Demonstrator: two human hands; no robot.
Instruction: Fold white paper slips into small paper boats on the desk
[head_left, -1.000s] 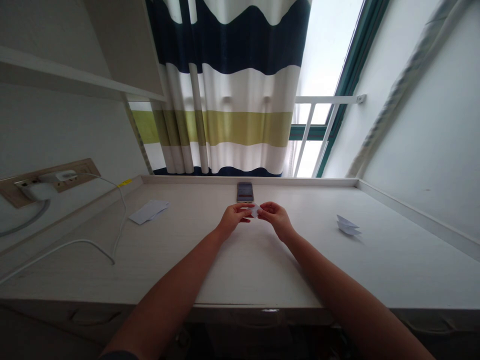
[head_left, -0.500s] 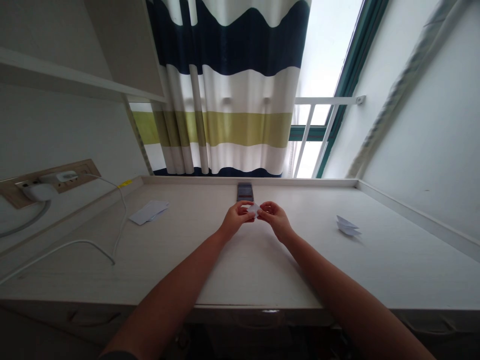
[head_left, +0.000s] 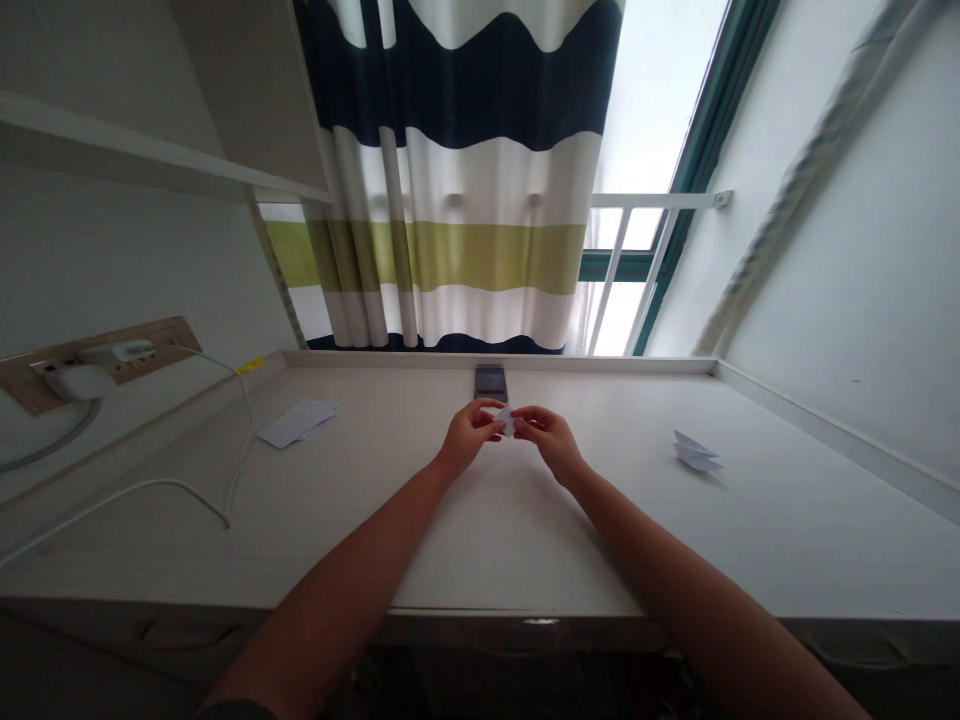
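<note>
A small folded piece of white paper is held up between both hands over the middle of the desk. My left hand pinches its left side, thumb in front and fingers behind. On the other side, my right hand is closed on the paper's right edge with thumb and fingertips. Just beyond the hands a phone leans at the back edge, its lower end partly covered by my left fingers. The paper's exact folds are too small to make out.
White paper sheets lie in a loose stack at the left. A folded paper piece sits at the right of the desk. A white cable runs from the wall socket across the left side. A striped curtain hangs behind.
The paper between my hands has turned a little and now looks narrower and more upright. My right fingers have shifted slightly on its edge. The other things stay where they were.
</note>
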